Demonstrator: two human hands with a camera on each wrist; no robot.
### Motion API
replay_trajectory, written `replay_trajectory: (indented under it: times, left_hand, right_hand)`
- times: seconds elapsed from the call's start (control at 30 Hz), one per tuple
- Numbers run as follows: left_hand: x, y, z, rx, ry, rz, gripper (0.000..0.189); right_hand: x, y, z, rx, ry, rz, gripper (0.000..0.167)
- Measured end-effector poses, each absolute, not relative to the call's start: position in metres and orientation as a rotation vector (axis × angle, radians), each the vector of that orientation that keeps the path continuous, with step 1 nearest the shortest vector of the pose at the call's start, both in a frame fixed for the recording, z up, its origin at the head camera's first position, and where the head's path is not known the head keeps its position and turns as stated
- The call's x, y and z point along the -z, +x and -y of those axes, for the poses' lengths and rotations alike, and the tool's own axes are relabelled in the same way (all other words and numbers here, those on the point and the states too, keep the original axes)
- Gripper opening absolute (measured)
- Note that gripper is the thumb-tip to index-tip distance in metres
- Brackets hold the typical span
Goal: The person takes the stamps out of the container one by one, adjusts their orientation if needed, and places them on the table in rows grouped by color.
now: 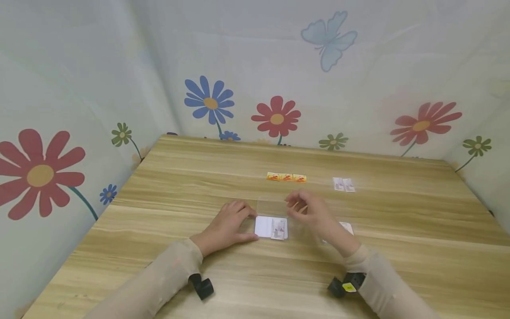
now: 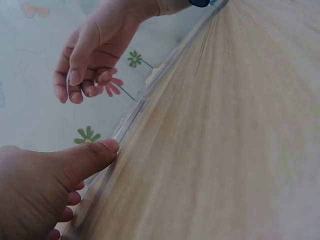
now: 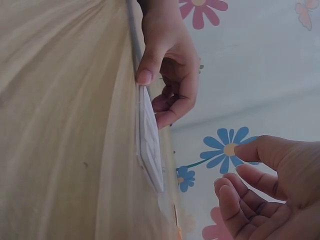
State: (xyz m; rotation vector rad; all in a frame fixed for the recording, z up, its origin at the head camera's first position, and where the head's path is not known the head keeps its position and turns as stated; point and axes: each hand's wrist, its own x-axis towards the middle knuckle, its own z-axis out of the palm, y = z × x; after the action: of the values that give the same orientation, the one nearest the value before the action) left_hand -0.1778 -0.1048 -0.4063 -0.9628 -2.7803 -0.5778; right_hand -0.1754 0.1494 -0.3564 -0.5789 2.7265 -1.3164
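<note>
A small clear plastic box lies on the table with its see-through lid folded back. White sheets or cards fill its base, and a small printed packet rests over the right half. My left hand holds the box's left side, thumb at the near corner and fingers at the far one. In the right wrist view the box shows edge-on, with the left thumb and fingers at its end. Raised just right of the box, my right hand has loosely bent fingers and nothing visible in them.
Behind the box is a row of three orange-yellow packets. Two pale printed packets lie at the back right. Another white item is partly hidden under my right wrist. A flowered curtain surrounds the wooden table.
</note>
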Motion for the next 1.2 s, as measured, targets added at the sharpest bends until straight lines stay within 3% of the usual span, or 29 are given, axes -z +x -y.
replay_trajectory:
  times: [0.37,1.2]
  left_hand:
    - [0.406,-0.179,0.104,0.599,-0.973,2.787,0.049]
    - [0.408,-0.178,0.105,0.594,-0.967,2.794,0.05]
  right_hand:
    - [0.364,-0.174,-0.145,1.223,-0.678,-2.705,0.027]
    - [0.379,-0.172,-0.135,0.857,-0.609,-2.853,0.027]
